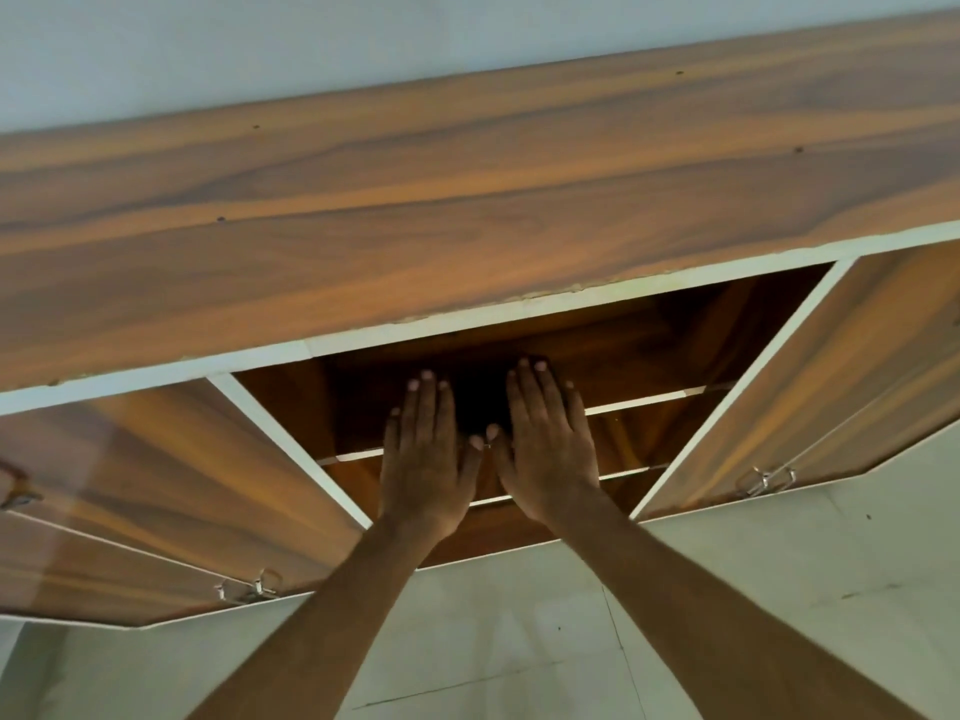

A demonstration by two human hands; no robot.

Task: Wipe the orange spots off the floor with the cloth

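Observation:
My left hand [423, 454] and my right hand [545, 449] are held out flat side by side, palms down and fingers spread, in front of a wooden cabinet's open middle compartment [649, 345]. Both hands hold nothing, and their thumbs almost touch. No cloth is in view. I see no orange spots on the pale tiled floor [519, 641] below my arms.
The cabinet has a long wood-grain top [467, 189] against a light wall. Shelves with white edges [644, 402] sit inside the open compartment. Doors with metal handles [249, 589] [763, 480] stand open on the left and right, over the floor.

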